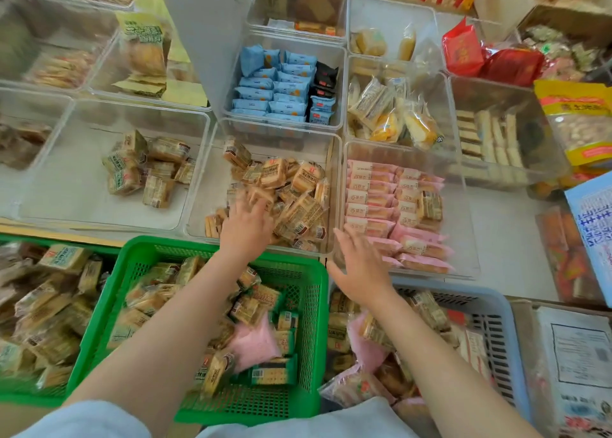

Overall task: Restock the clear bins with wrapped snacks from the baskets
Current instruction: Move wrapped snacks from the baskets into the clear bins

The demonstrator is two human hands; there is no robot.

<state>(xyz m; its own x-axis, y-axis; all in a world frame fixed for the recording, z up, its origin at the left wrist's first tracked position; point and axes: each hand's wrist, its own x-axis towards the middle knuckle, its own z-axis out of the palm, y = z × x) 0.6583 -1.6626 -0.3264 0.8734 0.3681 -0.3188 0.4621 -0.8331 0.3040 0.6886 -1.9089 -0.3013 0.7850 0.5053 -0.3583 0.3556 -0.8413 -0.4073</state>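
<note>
Your left hand (246,227) lies in the centre clear bin (334,186), fingers curled into the tan wrapped snacks (298,202); motion blur hides whether it holds one. Your right hand (362,263) hovers flat, holding nothing, at the pink-pack bin (470,239). Supply sits behind both wrists: green basket (294,265) nearer left, grey basket (490,308) nearer right.

Clear bins (109,225) are sitting edge to edge across the white counter (506,239), with a green basket (311,305) and grey basket (496,308) lying nearer
</note>
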